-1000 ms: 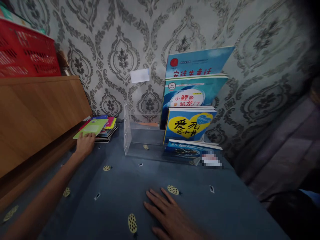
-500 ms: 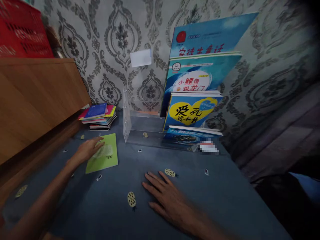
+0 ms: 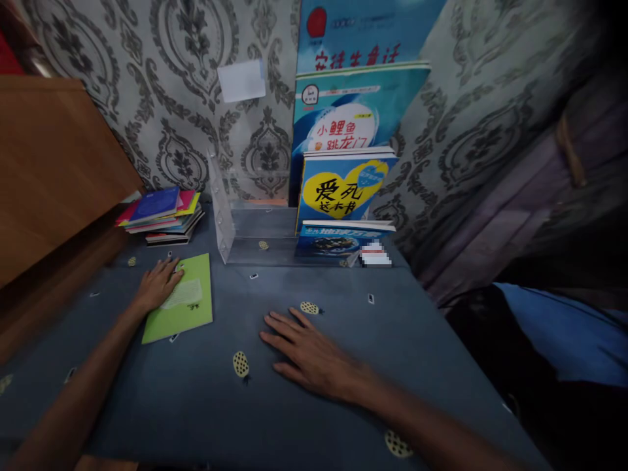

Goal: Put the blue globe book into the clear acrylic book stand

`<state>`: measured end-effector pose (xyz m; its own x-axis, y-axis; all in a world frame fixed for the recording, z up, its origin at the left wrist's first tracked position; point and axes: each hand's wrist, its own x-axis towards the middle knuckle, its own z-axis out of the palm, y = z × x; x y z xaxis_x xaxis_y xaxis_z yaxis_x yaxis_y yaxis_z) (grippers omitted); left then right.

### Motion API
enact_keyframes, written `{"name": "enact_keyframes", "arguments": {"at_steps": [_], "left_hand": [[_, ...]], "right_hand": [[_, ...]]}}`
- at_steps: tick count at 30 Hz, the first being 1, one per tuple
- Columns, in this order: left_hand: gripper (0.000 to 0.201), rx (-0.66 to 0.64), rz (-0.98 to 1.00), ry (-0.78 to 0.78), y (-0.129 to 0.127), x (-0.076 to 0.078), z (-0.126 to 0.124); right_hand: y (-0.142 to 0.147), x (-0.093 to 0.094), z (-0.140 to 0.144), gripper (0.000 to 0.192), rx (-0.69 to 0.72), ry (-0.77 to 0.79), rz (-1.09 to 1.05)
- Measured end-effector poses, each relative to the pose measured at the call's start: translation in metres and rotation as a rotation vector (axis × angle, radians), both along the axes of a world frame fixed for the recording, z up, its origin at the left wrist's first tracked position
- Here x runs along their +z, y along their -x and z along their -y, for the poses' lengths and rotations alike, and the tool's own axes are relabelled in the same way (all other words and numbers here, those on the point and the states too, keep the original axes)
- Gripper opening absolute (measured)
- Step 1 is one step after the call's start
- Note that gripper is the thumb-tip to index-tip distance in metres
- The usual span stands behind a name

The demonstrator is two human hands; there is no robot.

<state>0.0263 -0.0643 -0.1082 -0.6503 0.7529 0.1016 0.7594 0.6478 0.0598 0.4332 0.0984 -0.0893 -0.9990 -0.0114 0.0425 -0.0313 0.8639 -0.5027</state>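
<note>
A thin lime-green book [image 3: 179, 317] lies flat on the blue table cover at the left. My left hand [image 3: 159, 284] rests on its upper left part, fingers extended over the cover and not wrapped round it. Further right, my right hand [image 3: 307, 356] is laid palm down on the cover, fingers spread, holding nothing. Just beyond its fingertips is a printed pineapple. Behind both hands stands a clear acrylic book rack [image 3: 260, 255]. Its right side holds several upright picture books, among them a blue one with a yellow heart [image 3: 338, 196].
A stack of thin books [image 3: 161, 216] sits at the back left beside a wooden cabinet [image 3: 59, 170]. A small blurred-out item [image 3: 376, 254] lies by the rack's right end. Patterned wallpaper covers the wall behind; a curtain [image 3: 490, 196] hangs at the right.
The view has turned right and down. With my left hand on it, the green book has slid slightly toward me, now partly covering a small printed mark. My right hand stays in place.
</note>
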Motion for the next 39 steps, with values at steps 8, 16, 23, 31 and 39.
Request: {"name": "enact_keyframes", "arguments": {"at_steps": [8, 16, 23, 31, 39], "left_hand": [[0.068, -0.066, 0.021, 0.017, -0.031, -0.001, 0.005], [0.068, -0.172, 0.043, -0.065, -0.070, -0.010, 0.006], [0.067, -0.258, 0.053, -0.107, -0.115, -0.012, -0.003], [0.063, -0.337, 0.075, -0.132, -0.164, -0.013, -0.031], [0.060, -0.411, 0.030, -0.206, -0.214, -0.026, -0.073]], "right_hand": [[-0.003, -0.003, 0.001, 0.049, -0.040, -0.027, -0.044], [-0.005, -0.017, -0.010, 0.047, -0.200, -0.125, -0.119], [-0.011, -0.018, -0.023, 0.048, -0.321, -0.224, -0.063], [-0.023, -0.014, -0.040, 0.047, -0.457, -0.207, -0.037], [-0.025, -0.013, -0.044, 0.048, -0.549, -0.062, -0.090]]}}
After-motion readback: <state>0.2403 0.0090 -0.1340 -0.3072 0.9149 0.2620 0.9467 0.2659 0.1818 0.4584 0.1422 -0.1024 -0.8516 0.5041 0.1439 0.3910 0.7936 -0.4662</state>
